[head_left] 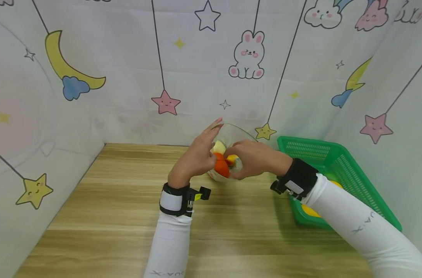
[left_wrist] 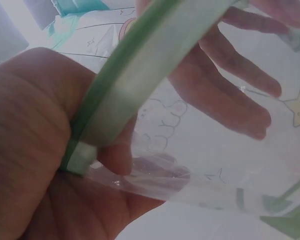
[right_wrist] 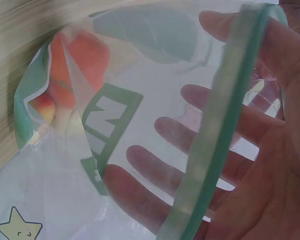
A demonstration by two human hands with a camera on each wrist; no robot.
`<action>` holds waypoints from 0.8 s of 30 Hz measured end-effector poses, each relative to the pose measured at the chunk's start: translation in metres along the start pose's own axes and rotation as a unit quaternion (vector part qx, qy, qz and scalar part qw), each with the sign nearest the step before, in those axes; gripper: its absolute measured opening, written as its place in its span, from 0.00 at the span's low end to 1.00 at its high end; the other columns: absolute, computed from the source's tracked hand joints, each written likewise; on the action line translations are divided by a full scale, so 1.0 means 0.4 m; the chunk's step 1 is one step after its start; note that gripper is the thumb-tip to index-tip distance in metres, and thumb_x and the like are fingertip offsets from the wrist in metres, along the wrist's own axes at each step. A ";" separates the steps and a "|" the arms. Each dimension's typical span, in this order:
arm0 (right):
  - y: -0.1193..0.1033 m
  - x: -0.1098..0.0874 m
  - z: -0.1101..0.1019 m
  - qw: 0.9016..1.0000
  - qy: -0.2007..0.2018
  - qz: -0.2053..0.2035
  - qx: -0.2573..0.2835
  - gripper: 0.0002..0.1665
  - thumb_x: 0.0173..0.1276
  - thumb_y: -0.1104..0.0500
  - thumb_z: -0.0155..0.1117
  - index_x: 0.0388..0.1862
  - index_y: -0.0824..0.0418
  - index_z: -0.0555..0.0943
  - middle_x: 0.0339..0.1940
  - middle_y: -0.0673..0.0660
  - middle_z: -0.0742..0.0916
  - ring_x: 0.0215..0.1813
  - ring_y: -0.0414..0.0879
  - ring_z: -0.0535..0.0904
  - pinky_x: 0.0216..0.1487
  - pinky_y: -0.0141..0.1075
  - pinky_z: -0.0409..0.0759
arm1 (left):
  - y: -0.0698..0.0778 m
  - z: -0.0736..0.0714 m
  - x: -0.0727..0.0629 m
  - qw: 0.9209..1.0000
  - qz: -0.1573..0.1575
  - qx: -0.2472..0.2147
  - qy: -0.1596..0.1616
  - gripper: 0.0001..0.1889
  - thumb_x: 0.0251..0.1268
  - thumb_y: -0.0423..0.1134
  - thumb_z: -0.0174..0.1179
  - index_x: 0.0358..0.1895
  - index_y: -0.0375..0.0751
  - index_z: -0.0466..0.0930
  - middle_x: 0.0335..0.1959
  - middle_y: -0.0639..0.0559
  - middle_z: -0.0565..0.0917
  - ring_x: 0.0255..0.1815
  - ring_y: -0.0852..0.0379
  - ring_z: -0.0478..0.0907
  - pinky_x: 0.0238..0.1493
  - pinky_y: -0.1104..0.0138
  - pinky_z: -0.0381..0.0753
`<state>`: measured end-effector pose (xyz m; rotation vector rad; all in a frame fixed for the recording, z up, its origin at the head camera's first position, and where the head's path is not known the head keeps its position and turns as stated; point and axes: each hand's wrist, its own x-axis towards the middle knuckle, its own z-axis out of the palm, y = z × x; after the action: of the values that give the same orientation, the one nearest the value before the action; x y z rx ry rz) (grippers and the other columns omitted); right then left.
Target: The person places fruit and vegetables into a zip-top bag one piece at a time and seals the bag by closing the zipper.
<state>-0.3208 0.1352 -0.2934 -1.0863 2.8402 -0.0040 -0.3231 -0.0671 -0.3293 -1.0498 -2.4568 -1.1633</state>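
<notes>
A clear plastic bag (head_left: pixel 237 133) with a green zip edge stands on the table between both hands, its mouth facing up. Inside lie an orange-red round fruit (head_left: pixel 221 166), a pale yellow-green piece (head_left: pixel 218 147) and a yellow-and-red fruit (head_left: pixel 232 159). My left hand (head_left: pixel 196 156) is at the bag's left rim, its fingers extended; the green zip strip (left_wrist: pixel 110 85) crosses it in the left wrist view. On the right rim, my right hand (head_left: pixel 254 157) has its fingers spread, showing through the plastic behind the strip (right_wrist: pixel 225 125) in the right wrist view.
A green plastic basket (head_left: pixel 365 181) stands to the right, partly under the right forearm, with yellow items (head_left: pixel 310 210) in it. The wooden table (head_left: pixel 127 216) meets a printed cloth backdrop (head_left: pixel 127 116) behind the bag and at both sides.
</notes>
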 end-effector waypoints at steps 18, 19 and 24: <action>-0.002 -0.029 -0.039 0.999 0.024 0.001 0.023 0.31 0.59 0.47 0.74 0.61 0.52 0.82 0.60 0.52 0.85 0.60 0.50 0.80 0.61 0.48 0.82 | 0.001 0.002 0.002 1.000 -0.007 -0.004 0.001 0.44 0.51 0.12 0.45 0.78 0.32 0.56 0.84 0.50 0.48 0.80 0.45 0.60 0.69 0.55 0.75; -0.003 -0.032 -0.044 0.999 0.028 0.000 0.025 0.31 0.59 0.47 0.74 0.61 0.52 0.82 0.60 0.51 0.85 0.61 0.50 0.80 0.61 0.48 0.82 | 0.001 0.003 0.002 1.000 -0.009 -0.003 0.000 0.43 0.52 0.12 0.45 0.78 0.32 0.56 0.84 0.50 0.49 0.80 0.46 0.59 0.69 0.55 0.75; -0.005 -0.049 -0.073 0.998 0.056 -0.017 0.038 0.28 0.60 0.51 0.74 0.61 0.53 0.82 0.59 0.50 0.86 0.60 0.49 0.82 0.61 0.47 0.82 | 0.001 0.004 0.005 1.000 -0.011 0.003 0.003 0.41 0.54 0.13 0.43 0.78 0.32 0.57 0.84 0.49 0.49 0.82 0.46 0.57 0.73 0.53 0.71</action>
<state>-0.3075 0.1459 -0.2623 -1.1542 2.8923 -0.1800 -0.3240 -0.0648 -0.3291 -1.0175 -2.4725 -1.1623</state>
